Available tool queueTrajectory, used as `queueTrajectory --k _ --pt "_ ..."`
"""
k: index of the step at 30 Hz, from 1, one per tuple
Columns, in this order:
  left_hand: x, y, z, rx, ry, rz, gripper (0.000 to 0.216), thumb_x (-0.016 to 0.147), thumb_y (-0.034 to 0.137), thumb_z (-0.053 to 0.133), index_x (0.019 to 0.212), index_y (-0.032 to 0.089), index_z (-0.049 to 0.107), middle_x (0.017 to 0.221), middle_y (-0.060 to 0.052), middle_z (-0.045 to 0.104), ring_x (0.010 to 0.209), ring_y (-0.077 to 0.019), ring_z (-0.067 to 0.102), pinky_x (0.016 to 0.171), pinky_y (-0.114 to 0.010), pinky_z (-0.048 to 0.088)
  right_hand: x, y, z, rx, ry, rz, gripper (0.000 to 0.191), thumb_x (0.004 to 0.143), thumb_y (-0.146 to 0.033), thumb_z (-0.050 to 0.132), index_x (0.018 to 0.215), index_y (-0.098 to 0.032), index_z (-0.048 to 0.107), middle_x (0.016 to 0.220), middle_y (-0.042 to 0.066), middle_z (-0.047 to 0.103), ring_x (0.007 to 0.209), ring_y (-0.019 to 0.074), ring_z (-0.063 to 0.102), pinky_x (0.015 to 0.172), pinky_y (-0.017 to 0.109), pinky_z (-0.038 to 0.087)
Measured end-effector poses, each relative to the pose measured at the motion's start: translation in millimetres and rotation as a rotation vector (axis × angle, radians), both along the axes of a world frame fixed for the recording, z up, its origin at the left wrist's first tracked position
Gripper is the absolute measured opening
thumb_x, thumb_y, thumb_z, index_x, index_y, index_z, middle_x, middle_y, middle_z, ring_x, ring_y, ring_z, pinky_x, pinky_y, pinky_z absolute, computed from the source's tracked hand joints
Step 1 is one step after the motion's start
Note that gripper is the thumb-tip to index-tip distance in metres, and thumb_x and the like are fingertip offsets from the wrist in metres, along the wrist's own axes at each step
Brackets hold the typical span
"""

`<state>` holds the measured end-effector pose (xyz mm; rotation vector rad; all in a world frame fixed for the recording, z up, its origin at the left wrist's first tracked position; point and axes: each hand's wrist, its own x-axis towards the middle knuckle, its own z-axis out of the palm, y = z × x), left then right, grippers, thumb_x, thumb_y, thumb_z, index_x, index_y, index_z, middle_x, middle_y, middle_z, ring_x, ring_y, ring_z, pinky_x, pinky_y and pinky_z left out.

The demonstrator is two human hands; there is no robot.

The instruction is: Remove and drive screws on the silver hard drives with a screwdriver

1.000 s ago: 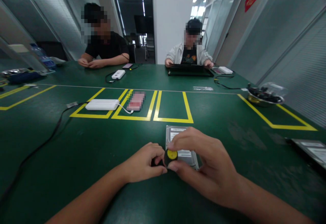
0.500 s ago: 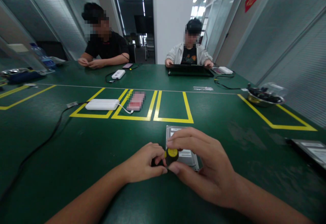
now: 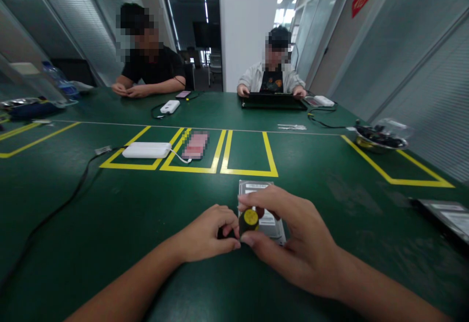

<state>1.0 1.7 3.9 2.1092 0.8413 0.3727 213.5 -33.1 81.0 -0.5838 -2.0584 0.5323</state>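
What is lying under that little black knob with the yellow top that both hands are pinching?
Under the black knob with the yellow cap lies a silver metal hard drive flat on the green table. The right hand and left hand hide whatever joins them.

On the counter (image 3: 110,214), a hard drive (image 3: 262,204) lies near the front edge, just behind the left hand (image 3: 205,236) and right hand (image 3: 296,244), which meet at a screwdriver handle (image 3: 248,220) over the drive's near left corner. Behind and to the left lies a power bank (image 3: 146,150) with a phone (image 3: 196,145) just right of it, and a bowl (image 3: 381,139) sits far right. Another drive (image 3: 445,217) lies at the right edge, and two people sit behind the far side, a laptop (image 3: 273,101) before the right one.
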Motion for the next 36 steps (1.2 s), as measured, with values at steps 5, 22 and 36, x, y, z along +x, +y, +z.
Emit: queueTrajectory --k 5,22,36 --pt "0.1 -0.3 1.4 0.012 0.010 0.001 0.019 0.083 0.033 0.066 0.096 0.020 0.063 0.082 0.000 0.060 0.080 -0.0183 0.055 0.079 -0.031 0.043 -2.0 -0.7 -1.2 -0.099 -0.023 -0.010 0.029 0.087 -0.018 0.067 0.115 -0.016 0.061 0.101 0.002 0.065 0.090 0.0128 0.060 0.081 0.026 0.048" --pt "-2.2 -3.4 -0.4 0.085 0.049 0.020 0.016 0.080 0.028 0.072 0.088 0.018 0.062 0.074 0.005 0.051 0.074 -0.0138 0.052 0.078 -0.028 0.035 86.0 -18.6 41.7 0.036 -0.079 -0.742 0.029 0.089 -0.041 0.068 0.110 -0.022 0.064 0.098 0.005 0.069 0.068 0.0163 0.067 0.052 0.024 0.054" --pt "-0.1 -4.6 0.2 0.092 0.066 0.012 0.019 0.078 0.028 0.073 0.085 0.019 0.059 0.076 0.005 0.053 0.075 -0.0145 0.051 0.077 -0.028 0.033 136.1 -5.5 -81.6 0.374 -0.844 -0.638 0.038 0.094 -0.008 0.037 0.113 -0.009 0.070 0.130 0.017 0.058 0.110 0.0274 0.064 0.092 0.041 0.059"
